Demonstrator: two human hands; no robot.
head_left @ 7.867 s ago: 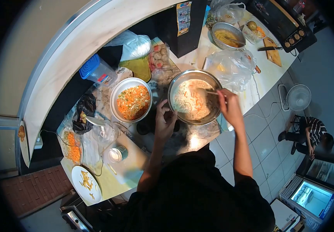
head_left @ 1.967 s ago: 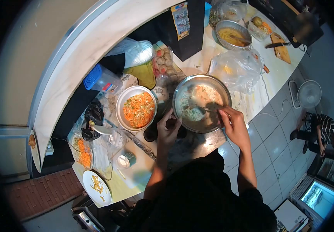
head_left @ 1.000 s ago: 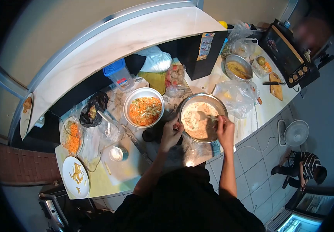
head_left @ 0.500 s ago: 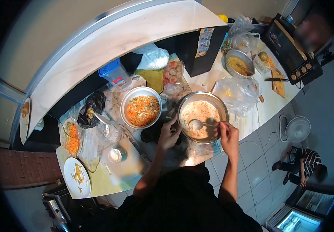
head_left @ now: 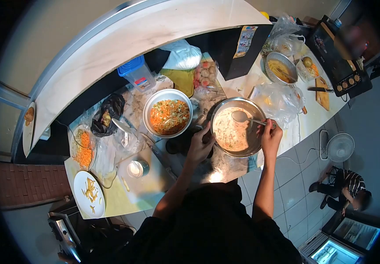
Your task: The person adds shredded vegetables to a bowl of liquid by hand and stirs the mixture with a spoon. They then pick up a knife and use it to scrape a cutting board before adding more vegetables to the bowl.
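Our right hand [head_left: 270, 137] has its fingers closed around the handle of a spoon [head_left: 242, 117], whose bowl is lifted over the far side of the steel mixing bowl [head_left: 237, 133]. Our left hand [head_left: 200, 147] curls its fingers over the near-left rim of that same bowl, gripping it. The bowl sits on the counter [head_left: 154, 187] right in front of us, holding a pale, creamy batter [head_left: 231, 134].

Just left of it stands a white bowl of shredded carrot and cabbage [head_left: 168, 116], close beside but not touching as far as we can tell. Farther left lie a black plastic bag [head_left: 106, 119], a clear bag with more carrot shreds [head_left: 82, 148], and, nearest our left side, a white plate with yellow strips [head_left: 89, 193]. A small round tin [head_left: 135, 168] sits near the counter's front edge.

To the right, a crumpled clear plastic bag [head_left: 278, 99] lies just beyond the mixing bowl; farther off are another steel bowl with yellow food [head_left: 281, 68], a cutting board with a knife [head_left: 321, 92], and a black oven [head_left: 339, 57]. On the floor at the far right, another person [head_left: 346, 193] crouches beside a fan [head_left: 339, 147].
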